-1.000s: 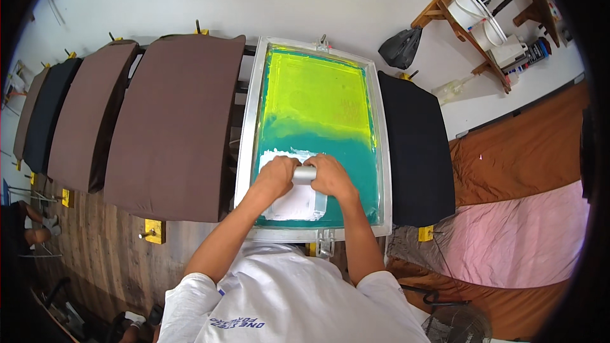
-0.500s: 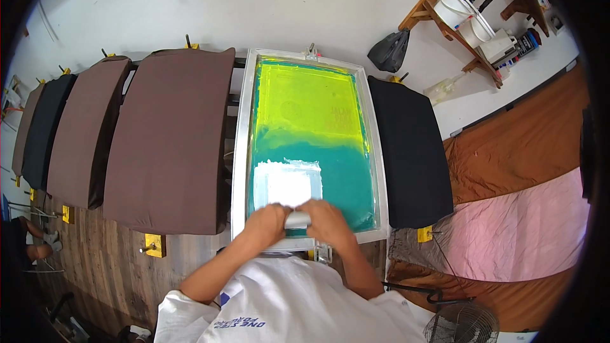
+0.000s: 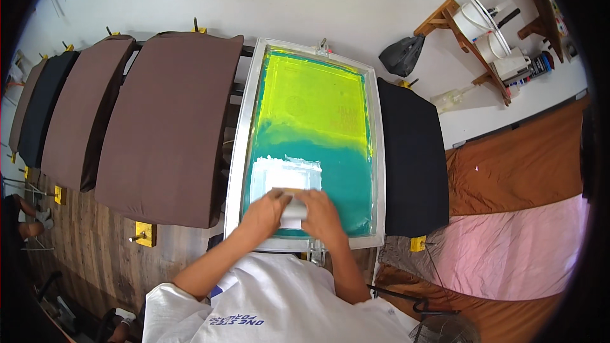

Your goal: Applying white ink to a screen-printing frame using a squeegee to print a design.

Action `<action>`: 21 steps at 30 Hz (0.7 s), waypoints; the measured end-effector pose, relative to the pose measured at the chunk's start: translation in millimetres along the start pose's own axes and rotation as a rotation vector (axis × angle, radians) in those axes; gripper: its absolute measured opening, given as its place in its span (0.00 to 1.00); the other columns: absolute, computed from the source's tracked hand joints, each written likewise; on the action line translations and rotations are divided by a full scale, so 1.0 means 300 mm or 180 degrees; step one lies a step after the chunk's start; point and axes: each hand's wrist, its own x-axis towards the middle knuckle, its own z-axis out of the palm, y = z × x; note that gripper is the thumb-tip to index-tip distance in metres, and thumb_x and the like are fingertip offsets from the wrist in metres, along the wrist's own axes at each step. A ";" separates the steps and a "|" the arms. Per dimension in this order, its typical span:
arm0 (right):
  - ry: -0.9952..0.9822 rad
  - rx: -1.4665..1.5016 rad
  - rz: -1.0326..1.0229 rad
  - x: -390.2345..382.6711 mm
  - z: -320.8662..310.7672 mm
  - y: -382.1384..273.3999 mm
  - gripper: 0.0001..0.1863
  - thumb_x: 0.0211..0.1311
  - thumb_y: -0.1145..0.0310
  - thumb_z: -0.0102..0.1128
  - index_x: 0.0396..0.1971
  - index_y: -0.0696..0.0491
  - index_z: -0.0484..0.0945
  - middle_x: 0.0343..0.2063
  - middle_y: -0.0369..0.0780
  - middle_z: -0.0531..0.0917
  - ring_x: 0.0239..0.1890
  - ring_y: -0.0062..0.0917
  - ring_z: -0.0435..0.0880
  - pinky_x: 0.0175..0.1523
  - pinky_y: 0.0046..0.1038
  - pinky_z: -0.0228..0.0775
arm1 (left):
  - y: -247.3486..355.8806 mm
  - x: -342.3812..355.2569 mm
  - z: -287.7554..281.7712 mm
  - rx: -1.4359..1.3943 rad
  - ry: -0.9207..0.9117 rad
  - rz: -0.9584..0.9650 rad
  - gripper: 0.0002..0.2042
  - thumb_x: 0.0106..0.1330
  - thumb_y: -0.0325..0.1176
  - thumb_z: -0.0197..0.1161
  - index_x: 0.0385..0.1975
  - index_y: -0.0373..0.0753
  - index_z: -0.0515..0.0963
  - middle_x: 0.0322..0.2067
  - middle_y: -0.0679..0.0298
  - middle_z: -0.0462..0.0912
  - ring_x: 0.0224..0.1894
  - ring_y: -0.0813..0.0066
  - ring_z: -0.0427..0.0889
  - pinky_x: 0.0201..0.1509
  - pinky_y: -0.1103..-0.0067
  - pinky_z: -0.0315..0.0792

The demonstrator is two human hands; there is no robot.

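Observation:
A screen-printing screen (image 3: 375,171) in a metal frame lies in front of me, its mesh yellow-green at the far part and teal nearer. On its near left part sits a patch of white ink (image 3: 264,176). Both my hands are closed around a short squeegee (image 3: 294,208) that stands on this patch. My left hand (image 3: 265,214) grips its left end and my right hand (image 3: 321,214) its right end. The fingers and the squeegee are slightly blurred, and the blade's lower edge is hidden.
Left of the screen stand several boards covered with brown cloth (image 3: 168,127) and black cloth; a black-covered board (image 3: 413,159) is close on the right. A wall shelf (image 3: 464,43) holds white buckets. Brown and pink fabric (image 3: 508,235) hangs at right. Another person's leg (image 3: 28,228) shows at far left.
My hands and the squeegee have moved away from me, from the screen's near edge up onto the white patch. The view has turned slightly.

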 end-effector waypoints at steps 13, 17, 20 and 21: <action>-0.0424 -0.0198 0.0049 0.078 -0.109 -0.030 0.25 0.42 0.81 0.59 0.47 0.53 0.82 0.47 0.45 0.82 0.51 0.43 0.79 0.57 0.39 0.72 | 0.059 0.069 -0.109 0.0088 -0.0241 -0.0135 0.14 0.50 0.19 0.62 0.39 0.36 0.82 0.35 0.49 0.84 0.38 0.49 0.85 0.42 0.62 0.80; -0.0368 -0.0267 0.0166 0.195 -0.105 0.010 0.24 0.42 0.83 0.58 0.45 0.53 0.81 0.44 0.46 0.82 0.50 0.45 0.78 0.56 0.41 0.72 | -0.020 0.181 -0.082 0.0210 -0.0039 -0.0037 0.14 0.52 0.17 0.60 0.39 0.35 0.82 0.36 0.48 0.84 0.38 0.48 0.85 0.43 0.63 0.80; 0.0021 -0.0195 -0.0217 0.085 -0.032 0.025 0.28 0.37 0.86 0.60 0.46 0.57 0.77 0.44 0.48 0.78 0.48 0.48 0.75 0.57 0.41 0.69 | -0.048 0.082 0.010 0.0236 0.0133 0.0111 0.20 0.52 0.17 0.58 0.48 0.36 0.80 0.49 0.49 0.81 0.44 0.48 0.83 0.47 0.64 0.79; 0.0081 -0.0159 -0.0198 0.025 -0.006 0.012 0.29 0.36 0.86 0.61 0.47 0.57 0.76 0.46 0.47 0.77 0.50 0.47 0.74 0.58 0.40 0.69 | -0.023 0.024 0.017 0.0312 0.0034 0.0214 0.24 0.52 0.17 0.57 0.53 0.34 0.76 0.55 0.47 0.76 0.49 0.47 0.82 0.52 0.64 0.78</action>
